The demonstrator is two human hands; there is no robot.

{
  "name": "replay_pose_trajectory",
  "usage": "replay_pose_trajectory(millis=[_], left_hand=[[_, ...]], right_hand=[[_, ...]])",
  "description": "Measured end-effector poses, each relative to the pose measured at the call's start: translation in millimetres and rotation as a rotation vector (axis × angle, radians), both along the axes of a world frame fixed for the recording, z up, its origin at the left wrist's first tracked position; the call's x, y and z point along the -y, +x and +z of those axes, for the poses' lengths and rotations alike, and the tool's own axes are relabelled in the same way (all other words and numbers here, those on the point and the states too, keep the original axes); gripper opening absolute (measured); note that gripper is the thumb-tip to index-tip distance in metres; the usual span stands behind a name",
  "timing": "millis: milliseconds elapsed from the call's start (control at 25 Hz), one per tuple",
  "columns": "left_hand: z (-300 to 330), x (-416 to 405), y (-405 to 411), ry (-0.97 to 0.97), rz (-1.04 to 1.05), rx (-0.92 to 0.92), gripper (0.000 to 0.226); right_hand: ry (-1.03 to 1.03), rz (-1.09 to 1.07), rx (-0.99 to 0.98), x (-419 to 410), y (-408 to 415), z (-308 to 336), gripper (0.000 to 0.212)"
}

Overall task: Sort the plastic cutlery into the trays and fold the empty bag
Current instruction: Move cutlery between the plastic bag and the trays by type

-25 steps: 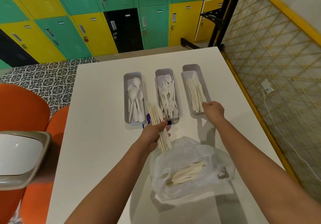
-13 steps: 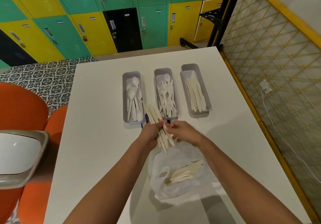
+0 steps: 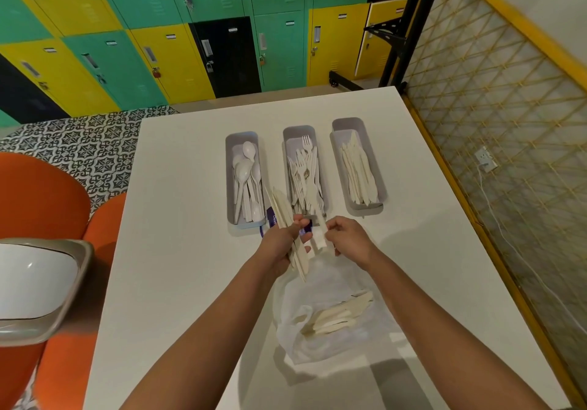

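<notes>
The left hand [image 3: 279, 247] gripped a fanned bundle of knives [image 3: 287, 219] above the table's [image 3: 178, 219] middle, while the right hand [image 3: 347, 239] pinched a single knife [image 3: 320, 234] from it. The bag [image 3: 330, 317], with knives inside, lay toward the near edge; three trays [image 3: 357, 123] sat toward the far edge. Pulling one piece could probably loosen the fan and spill knives onto the table.

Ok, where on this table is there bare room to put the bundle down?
The widest bare patch of the table lies left of the spoon tray, out to the edge. A narrower strip runs right of the knife tray. It is crowded from the trays to the bag, where both hands work.
</notes>
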State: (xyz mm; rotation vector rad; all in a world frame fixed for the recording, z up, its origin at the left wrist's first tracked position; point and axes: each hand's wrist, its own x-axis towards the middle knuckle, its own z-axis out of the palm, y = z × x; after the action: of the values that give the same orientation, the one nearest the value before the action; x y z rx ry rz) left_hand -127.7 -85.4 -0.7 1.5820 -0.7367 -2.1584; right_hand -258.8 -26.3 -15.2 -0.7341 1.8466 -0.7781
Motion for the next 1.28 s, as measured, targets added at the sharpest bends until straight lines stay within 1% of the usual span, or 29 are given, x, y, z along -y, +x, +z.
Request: replay_pose_trajectory(millis=[200,280,320,360,480,560,680,800,880,1040,1200,1280], left_hand=[[-2.2,0.3,2.4,0.017,-0.033,0.062,0.017],[-6.9,1.4,3.4,0.034,-0.022,0.064,0.017],[-9.2,2.7,3.3,0.038,-0.019,0.065,0.017],[-11.2,3.7,3.1,0.04,-0.016,0.064,0.018],[-14.4,7.7,0.6,0.048,-0.009,0.057,0.019],[-16.5,10.5,-1.3,0.053,-0.013,0.056,0.018],[-20.0,15.0,-2.6,0.058,-0.016,0.055,0.015],[-21.7,18.8,-4.0,0.063,-0.013,0.046,0.015],[-22.2,20.1,-4.2,0.07,-0.003,0.044,0.013],[-25.1,21.3,-2.8,0.08,0.008,0.059,0.011],[-27.8,21.0,-1.6,0.094,0.027,0.05,0.012],[-26.9,20.4,-0.5,0.095,0.033,0.04,0.013]], right_hand=[[0.018,-0.29,-0.063,7.6,-37.4,-14.9,0.011],[0.039,-0.328,-0.1,12.2,-54.8,-16.3,0.007],[0.064,-0.316,-0.137,15.7,-63.5,-16.2,0.006],[0.09,-0.294,-0.177,20.0,-71.7,-15.5,0.01],[0.157,-0.221,-0.286,36.0,-89.9,-12.8,0.03],[0.186,-0.19,-0.34,46.2,-97.2,-14.0,0.033],[0.205,-0.171,-0.386,57.2,-103.5,-22.0,0.029],[0.225,-0.143,-0.45,66.0,-104.7,-29.9,0.017],[0.203,-0.146,-0.48,72.1,-104.7,-32.5,0.013],[0.149,-0.2,-0.485,77.4,-105.7,-36.0,0.013],[0.092,-0.257,-0.403,77.7,-105.7,-34.2,0.035],[0.065,-0.25,-0.375,77.8,-104.4,-32.5,0.04]])
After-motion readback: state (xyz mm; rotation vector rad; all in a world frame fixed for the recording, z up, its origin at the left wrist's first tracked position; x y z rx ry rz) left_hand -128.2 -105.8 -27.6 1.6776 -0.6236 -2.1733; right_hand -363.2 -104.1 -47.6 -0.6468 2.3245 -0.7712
